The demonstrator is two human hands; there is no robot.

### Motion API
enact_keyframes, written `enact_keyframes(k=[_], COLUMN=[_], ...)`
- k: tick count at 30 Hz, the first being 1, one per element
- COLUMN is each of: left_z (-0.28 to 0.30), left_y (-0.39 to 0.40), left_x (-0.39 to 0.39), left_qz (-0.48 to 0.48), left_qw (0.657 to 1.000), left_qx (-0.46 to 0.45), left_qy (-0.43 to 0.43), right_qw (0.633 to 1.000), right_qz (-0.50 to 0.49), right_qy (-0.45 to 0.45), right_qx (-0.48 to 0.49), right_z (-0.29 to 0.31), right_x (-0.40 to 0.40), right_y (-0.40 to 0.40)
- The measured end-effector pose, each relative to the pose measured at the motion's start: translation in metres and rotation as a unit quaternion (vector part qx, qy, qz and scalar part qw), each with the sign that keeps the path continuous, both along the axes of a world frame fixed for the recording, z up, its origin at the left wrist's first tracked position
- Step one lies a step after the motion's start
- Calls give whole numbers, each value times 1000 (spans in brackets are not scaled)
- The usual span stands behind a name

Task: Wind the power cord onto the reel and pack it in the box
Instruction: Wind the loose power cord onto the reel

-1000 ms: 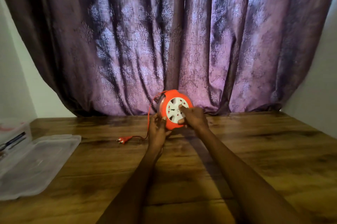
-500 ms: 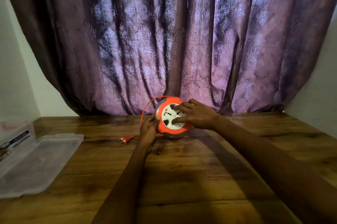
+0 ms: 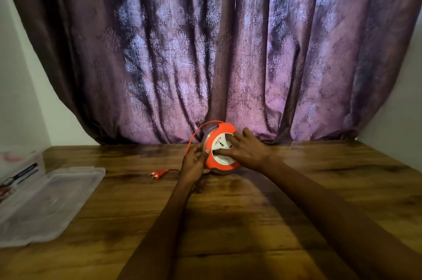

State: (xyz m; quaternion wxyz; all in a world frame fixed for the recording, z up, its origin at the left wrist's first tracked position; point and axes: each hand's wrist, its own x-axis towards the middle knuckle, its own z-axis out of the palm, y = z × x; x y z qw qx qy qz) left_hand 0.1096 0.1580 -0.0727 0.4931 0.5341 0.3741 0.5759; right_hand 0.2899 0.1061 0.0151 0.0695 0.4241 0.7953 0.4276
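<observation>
Standing at the far edge of the wooden tabletop (image 3: 251, 211), close under the purple curtain (image 3: 228, 51), is the orange reel (image 3: 222, 163), tilted so that its white socket face looks toward the person. The right hand (image 3: 245, 150) lies flat over this white face, its fingers (image 3: 225, 153) spread and pressing on it, not curled around anything. The left hand (image 3: 194, 162) is at the left side of the reel and touches its orange rim; its fingers are bent around the rim and, it seems, around the power cord (image 3: 194, 134) too — how tightly they pinch it I cannot tell. From that hand the thin orange cord rises in a curve over the top of the reel and enters it there. The other end of the cord lies on the tabletop to the left of the reel, ending in the orange plug (image 3: 157, 173), which rests apart from the left hand. Well to the left of the reel, near the tabletop's edge, lies a clear plastic lid (image 3: 50, 202), and just behind it stands the clear box (image 3: 20, 165) — dark objects are inside it, too blurred to name.
</observation>
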Motion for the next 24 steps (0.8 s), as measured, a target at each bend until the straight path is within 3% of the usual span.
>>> enact_keyframes(k=[10, 13, 16, 20, 24], left_z=[0, 2, 7, 6, 4], left_y=[-2, -7, -14, -18, -21], left_x=[6, 14, 22, 19, 21], left_qz=[10, 16, 15, 15, 14], left_qw=[1000, 998, 992, 988, 988], left_qx=[-1, 5, 4, 10, 26], left_qy=[-23, -65, -126, -155, -150], right_qw=[989, 943, 807, 622, 329], right_qz=[-47, -108, -110, -135, -73], right_qy=[138, 315, 579, 764, 921], right_qx=[12, 11, -36, -107, -197], right_z=[-18, -19, -14, -7, -9], right_x=[1, -5, -24, -45, -47], right_y=[10, 12, 14, 16, 24])
